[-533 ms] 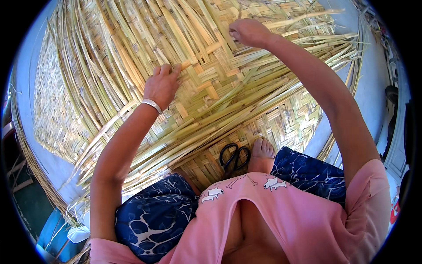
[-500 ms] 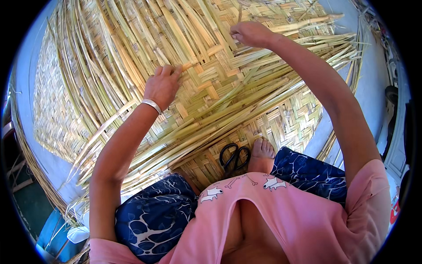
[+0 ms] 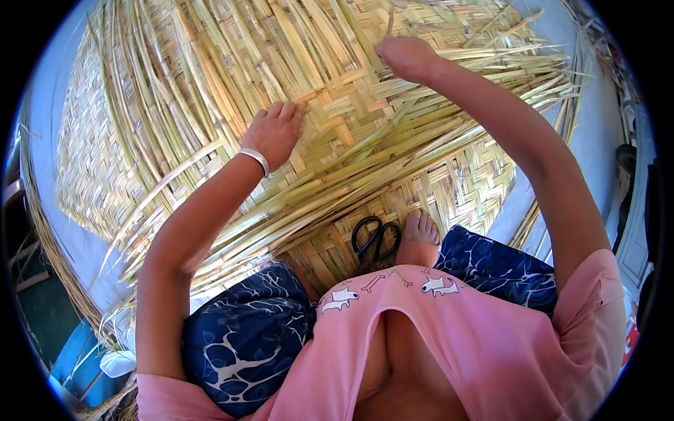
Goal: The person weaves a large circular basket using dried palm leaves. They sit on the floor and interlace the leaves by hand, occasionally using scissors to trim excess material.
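Observation:
A mat of split cane strips (image 3: 337, 116) lies under both hands, partly woven in a twill pattern. My left hand (image 3: 275, 132), with a silver bangle at its wrist, bears down on the weave. Its fingers are bent and pressed together at the end of a cane strip (image 3: 319, 92); the fingertips are partly hidden. Farther off and to the right, my right hand (image 3: 408, 57) is closed in a fist at the weave's edge. A thin brownish strip (image 3: 390, 19) sticks up beside its knuckles, and the grip itself is mostly out of sight.
Loose strips (image 3: 182, 91) fan away at the far left; others (image 3: 351, 179) cross in front of me. Black-handled scissors (image 3: 375, 238) lie on the mat by my bare foot (image 3: 420, 235). A bundle of long strips (image 3: 53, 242) runs along the left edge.
My left hand has shifted slightly to the right along the weave. The right hand has moved a little to the right, still closed. The view has shifted slightly.

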{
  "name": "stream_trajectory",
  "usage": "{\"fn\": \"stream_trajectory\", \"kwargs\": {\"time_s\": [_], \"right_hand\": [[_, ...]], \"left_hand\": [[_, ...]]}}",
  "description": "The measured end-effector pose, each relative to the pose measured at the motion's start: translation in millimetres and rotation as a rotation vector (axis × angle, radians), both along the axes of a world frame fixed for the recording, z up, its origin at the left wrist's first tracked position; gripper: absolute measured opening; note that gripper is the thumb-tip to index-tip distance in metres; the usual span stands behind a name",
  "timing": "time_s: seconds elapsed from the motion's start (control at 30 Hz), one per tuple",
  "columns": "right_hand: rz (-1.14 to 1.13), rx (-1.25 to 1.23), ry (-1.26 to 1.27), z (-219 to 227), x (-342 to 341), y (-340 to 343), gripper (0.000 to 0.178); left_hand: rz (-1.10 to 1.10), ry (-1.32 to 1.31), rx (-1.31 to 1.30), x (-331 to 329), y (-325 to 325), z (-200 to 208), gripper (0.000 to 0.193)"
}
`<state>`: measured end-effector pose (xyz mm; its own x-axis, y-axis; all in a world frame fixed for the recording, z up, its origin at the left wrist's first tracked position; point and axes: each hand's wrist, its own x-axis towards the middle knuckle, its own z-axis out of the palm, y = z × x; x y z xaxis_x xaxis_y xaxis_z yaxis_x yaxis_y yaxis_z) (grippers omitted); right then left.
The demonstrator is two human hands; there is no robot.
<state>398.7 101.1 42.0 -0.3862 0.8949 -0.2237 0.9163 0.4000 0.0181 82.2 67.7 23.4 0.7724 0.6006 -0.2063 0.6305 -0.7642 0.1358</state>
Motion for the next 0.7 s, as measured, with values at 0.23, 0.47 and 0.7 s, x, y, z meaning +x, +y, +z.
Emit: {"fn": "stream_trajectory", "kwargs": {"time_s": [0.23, 0.47, 0.7], "right_hand": [[0.270, 0.138, 0.090, 11.1, -43.8, -26.0, 0.021], [0.479, -0.035, 0.190, -6.4, -144.7, -17.0, 0.046], [0.406, -0.223, -0.098, 9.7, -205.6, -13.7, 0.058]], "left_hand": [[0.459, -0.172, 0.154, -84.3, -21.0, 7.1, 0.054], [0.738, 0.112, -0.017, -142.6, 5.8, 12.0, 0.033], [0.722, -0.036, -0.296, -167.3, 32.7, 1.1, 0.038]]}}
